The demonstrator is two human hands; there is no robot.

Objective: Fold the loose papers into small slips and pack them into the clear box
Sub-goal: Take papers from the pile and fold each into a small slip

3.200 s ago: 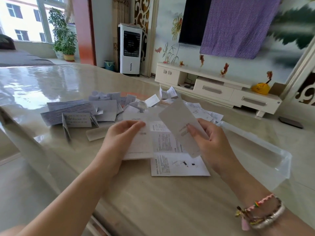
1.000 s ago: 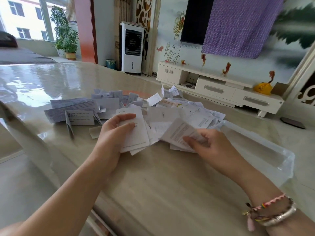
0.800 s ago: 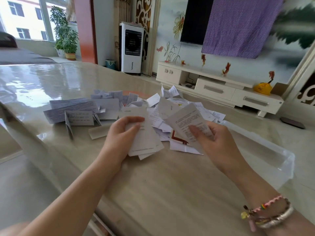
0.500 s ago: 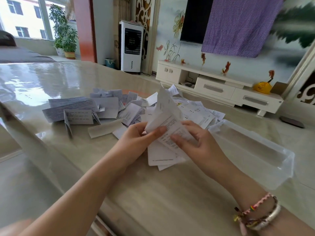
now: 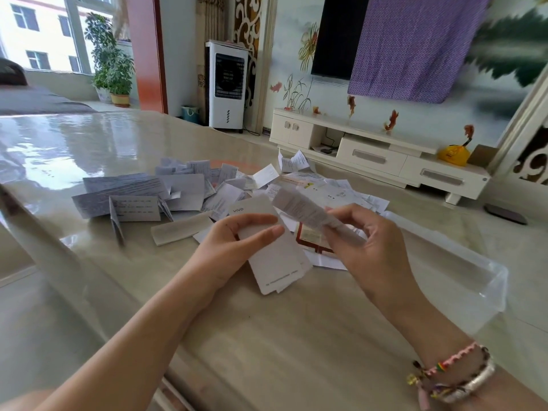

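Note:
My left hand [image 5: 234, 241] holds a white booklet [image 5: 275, 262] marked "vivo", thumb on top, above the table's near part. My right hand [image 5: 364, 241] pinches a folded grey-printed paper [image 5: 302, 209] that slants up to the left, just right of the booklet. Behind both hands a heap of loose papers [image 5: 207, 194] spreads over the table, some folded, some flat. The clear box [image 5: 474, 277] stands at the right beside my right wrist; I see no slips in it.
The glossy beige table [image 5: 267, 336] runs to a near edge at the lower left. A folded strip [image 5: 181, 229] lies left of my left hand. A white TV cabinet [image 5: 379, 155] and an air cooler [image 5: 226, 84] stand on the floor behind.
Both hands met over the pile and then parted. My left hand now holds the white booklet low and my right hand has lifted a folded paper up beside it.

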